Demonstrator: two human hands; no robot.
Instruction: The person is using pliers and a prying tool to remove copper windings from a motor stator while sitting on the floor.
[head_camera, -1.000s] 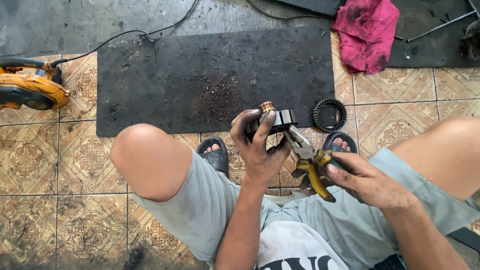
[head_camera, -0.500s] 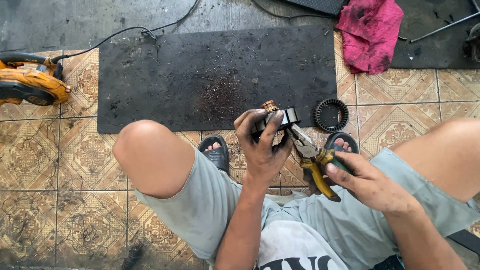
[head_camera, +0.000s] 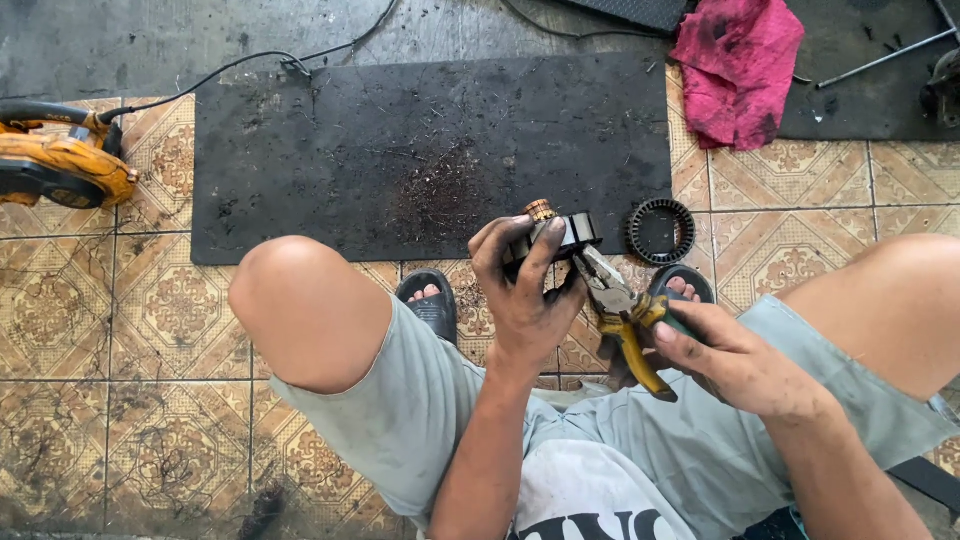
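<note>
Left grip (head_camera: 525, 295) clenched around black motor part (head_camera: 560, 235), right grip (head_camera: 735, 355) clenched on yellow-handled pliers (head_camera: 620, 310).

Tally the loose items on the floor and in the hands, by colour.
Black: 3 - rubber mat, round toothed ring, small motor part in left hand
Yellow or orange: 2 - yellow-handled pliers in right hand, orange power tool
Pink: 1 - crumpled rag
Total: 6

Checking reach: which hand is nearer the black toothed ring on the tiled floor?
Right. The right hand sits just below the black toothed ring, gripping pliers; the left hand is farther off to the ring's left.
</note>
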